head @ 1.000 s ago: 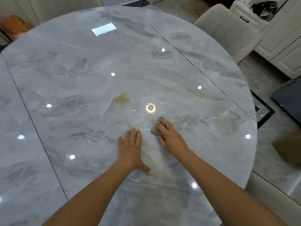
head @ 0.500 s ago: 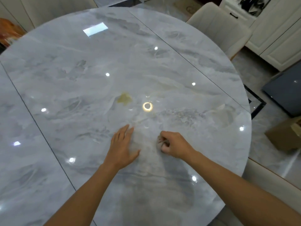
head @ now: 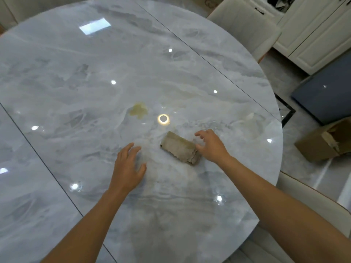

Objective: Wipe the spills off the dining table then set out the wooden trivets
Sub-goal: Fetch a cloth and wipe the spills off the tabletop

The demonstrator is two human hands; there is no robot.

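Observation:
A folded beige cloth [head: 179, 147] lies flat on the round grey marble table [head: 76, 82]. My right hand [head: 210, 146] hovers at the cloth's right edge, fingers spread and loosely bent, holding nothing. My left hand [head: 128, 168] rests palm down on the table to the left of the cloth, fingers straight. A yellowish spill [head: 138, 110] sits on the tabletop beyond the cloth, to its upper left. No wooden trivets are in view.
A cream chair [head: 245, 21] stands at the table's far right and another chair [head: 311, 204] at the near right. On the floor to the right are a cardboard box [head: 324, 143] and a dark blue panel [head: 326, 92]. White cabinets [head: 313, 35] line the back right.
My right hand, which had the cloth bunched under it, has let go; the cloth now lies spread out on the table. My left hand stays flat on the table.

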